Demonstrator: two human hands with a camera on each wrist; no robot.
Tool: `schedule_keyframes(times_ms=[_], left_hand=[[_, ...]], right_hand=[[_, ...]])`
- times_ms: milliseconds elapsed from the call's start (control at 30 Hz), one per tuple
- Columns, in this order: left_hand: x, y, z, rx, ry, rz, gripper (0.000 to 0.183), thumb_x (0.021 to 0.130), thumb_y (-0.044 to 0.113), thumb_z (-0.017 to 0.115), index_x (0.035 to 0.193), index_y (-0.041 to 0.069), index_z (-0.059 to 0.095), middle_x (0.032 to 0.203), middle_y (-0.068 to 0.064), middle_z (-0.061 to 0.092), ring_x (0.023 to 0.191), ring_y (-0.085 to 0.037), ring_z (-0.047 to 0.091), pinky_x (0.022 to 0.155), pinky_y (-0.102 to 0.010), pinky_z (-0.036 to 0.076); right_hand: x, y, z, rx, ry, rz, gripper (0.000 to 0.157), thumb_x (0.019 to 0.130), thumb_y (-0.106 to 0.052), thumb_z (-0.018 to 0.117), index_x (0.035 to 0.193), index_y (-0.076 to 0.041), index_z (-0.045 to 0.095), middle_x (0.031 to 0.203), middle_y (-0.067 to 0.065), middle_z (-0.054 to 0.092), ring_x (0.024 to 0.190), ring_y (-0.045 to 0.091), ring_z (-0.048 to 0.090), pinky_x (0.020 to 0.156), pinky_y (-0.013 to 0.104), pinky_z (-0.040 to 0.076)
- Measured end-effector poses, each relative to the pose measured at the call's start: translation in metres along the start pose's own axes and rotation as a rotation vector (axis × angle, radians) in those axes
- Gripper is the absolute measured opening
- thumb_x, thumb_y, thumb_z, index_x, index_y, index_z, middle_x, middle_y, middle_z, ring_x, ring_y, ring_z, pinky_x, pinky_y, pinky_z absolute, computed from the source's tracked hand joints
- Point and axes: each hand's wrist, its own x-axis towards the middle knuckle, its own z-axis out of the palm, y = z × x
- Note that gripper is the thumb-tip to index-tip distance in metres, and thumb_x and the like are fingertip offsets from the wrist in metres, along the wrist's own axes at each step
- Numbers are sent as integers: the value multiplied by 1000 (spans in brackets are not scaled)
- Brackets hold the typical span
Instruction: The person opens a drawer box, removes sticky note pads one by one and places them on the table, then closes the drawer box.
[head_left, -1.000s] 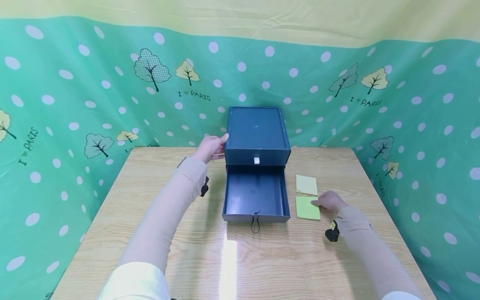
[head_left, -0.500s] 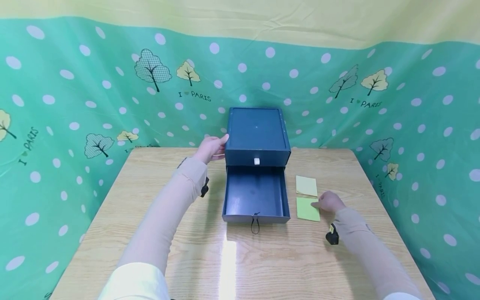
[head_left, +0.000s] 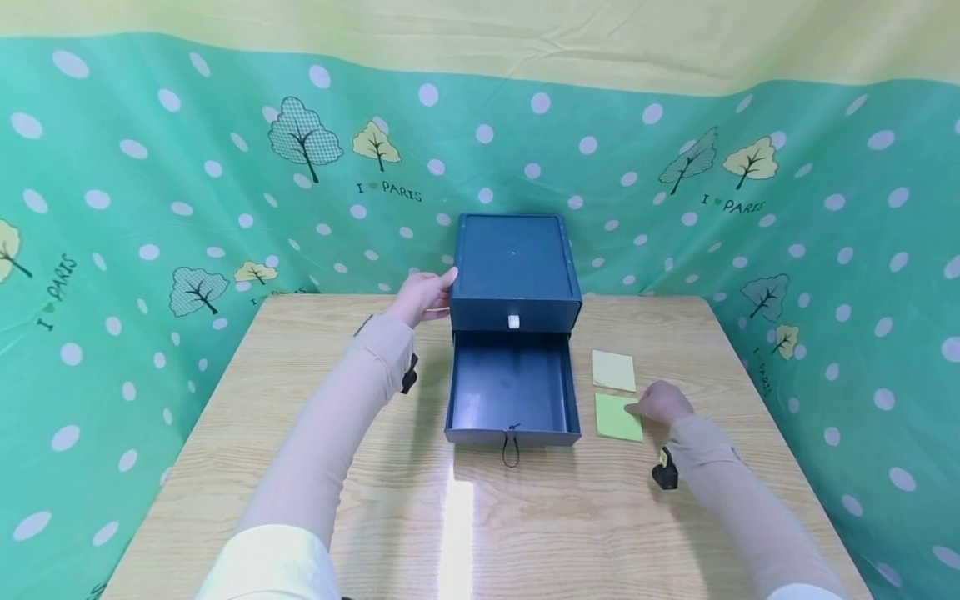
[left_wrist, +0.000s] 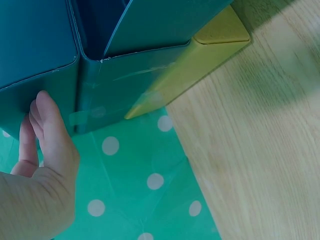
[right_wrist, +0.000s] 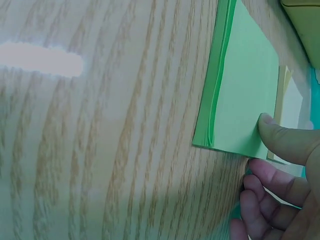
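Observation:
A dark blue two-tier drawer box (head_left: 517,258) stands at the back of the table, its lower drawer (head_left: 510,383) pulled out and bare inside. My left hand (head_left: 422,297) rests against the box's left side; in the left wrist view the fingers (left_wrist: 50,117) lie fairly straight on the upper tier. To the right of the drawer lies a green sticky note pad (head_left: 617,418). My right hand (head_left: 663,402) pinches its right edge, thumb on top and fingers curled at the edge, as the right wrist view shows. Just behind it lies a pale yellow sticky note pad (head_left: 613,370).
A black cord loop (head_left: 511,452) hangs from the lower drawer's front, and a white tab (head_left: 513,322) marks the upper one. The left wrist view shows a yellow base (left_wrist: 205,55) under the box. A green dotted curtain (head_left: 225,192) surrounds the wooden table (head_left: 540,525).
The green sticky note pad and my right hand have shifted very slightly to the right. My left hand and the drawer box stay where they were.

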Motion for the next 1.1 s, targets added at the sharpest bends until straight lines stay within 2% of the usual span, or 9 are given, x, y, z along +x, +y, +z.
schedule_keyframes(times_ms=[267, 467, 667, 833, 1100], left_hand=[[1, -1, -1, -12, 3, 3, 48, 96, 40, 53, 126, 3, 50, 99, -7, 59, 89, -16, 60, 94, -35, 52], [2, -1, 0, -17, 0, -4, 49, 96, 40, 53, 128, 3, 49, 99, -7, 58, 93, -18, 59, 96, -36, 51], [1, 0, 0, -19, -3, -5, 50, 95, 40, 53, 129, 3, 48, 102, -8, 58, 95, -19, 59, 96, -36, 51], [0, 0, 0, -20, 0, -1, 50, 95, 41, 54, 128, 4, 49, 101, -8, 58, 93, -18, 59, 95, -36, 51], [2, -1, -1, -20, 2, -4, 49, 95, 40, 55, 125, 3, 51, 94, -6, 59, 86, -16, 59, 95, -35, 52]], right_hand=[[-1, -1, 3, -12, 14, 12, 31, 83, -32, 70, 73, -5, 58, 71, 4, 54, 67, 18, 48, 57, 25, 39], [0, 2, 2, 1, 22, -17, 30, 83, -30, 69, 68, -8, 57, 66, 0, 51, 64, 16, 46, 55, 25, 37], [-6, 1, -5, 8, 4, -21, 29, 83, -31, 67, 71, -5, 60, 68, 2, 53, 67, 18, 49, 59, 27, 40], [-2, 7, -9, 35, 3, -13, 38, 85, -29, 65, 55, -12, 48, 53, -4, 40, 56, 15, 40, 55, 25, 35], [1, 7, -8, 89, 7, -19, 35, 85, -26, 61, 56, -13, 47, 56, -4, 40, 58, 14, 40, 54, 24, 35]])
